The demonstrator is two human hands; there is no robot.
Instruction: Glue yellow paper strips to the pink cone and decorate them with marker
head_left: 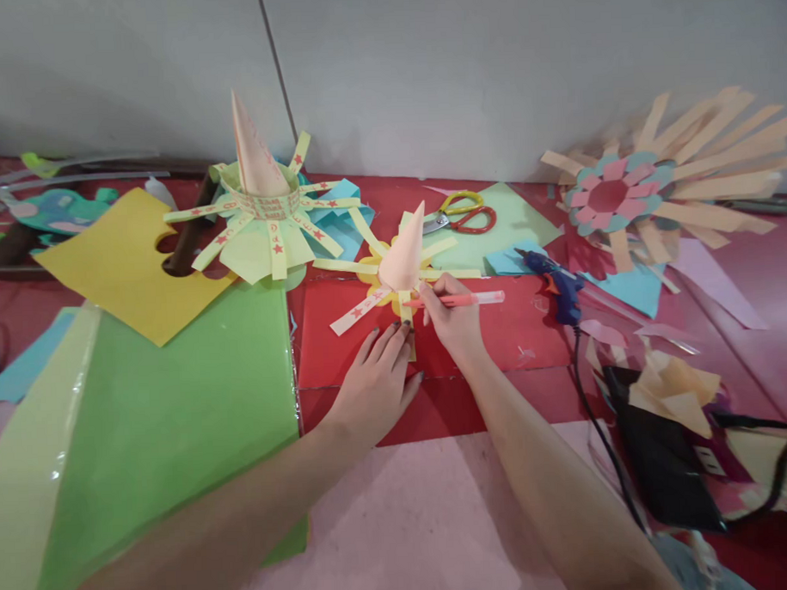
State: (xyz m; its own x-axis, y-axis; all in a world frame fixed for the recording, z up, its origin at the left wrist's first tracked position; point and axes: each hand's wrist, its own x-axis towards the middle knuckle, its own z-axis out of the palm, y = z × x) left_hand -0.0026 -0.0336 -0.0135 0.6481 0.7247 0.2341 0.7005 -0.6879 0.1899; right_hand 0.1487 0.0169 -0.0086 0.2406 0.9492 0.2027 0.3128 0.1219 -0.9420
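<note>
My right hand [451, 314] is closed round a pink pen [472, 299], its tip against a yellow paper strip below a small peach paper cone [403, 253]. The cone stands on a yellow flower-shaped base with strips [355, 312] radiating out, some marked with red stars. My left hand [377, 377] lies flat on the red paper [498, 334], fingers stretched out, fingertips pressing the lower strip just below the cone. A larger finished cone craft [259, 196] with starred strips stands to the back left.
Scissors [463, 213] lie behind the cone on pale green paper. A blue glue gun [557, 287] with its black cord lies to the right. A paper flower decoration [613, 193] is at the far right. Green [178, 406] and yellow sheets [118, 270] cover the left; a black pouch [663, 458] lies at the right front.
</note>
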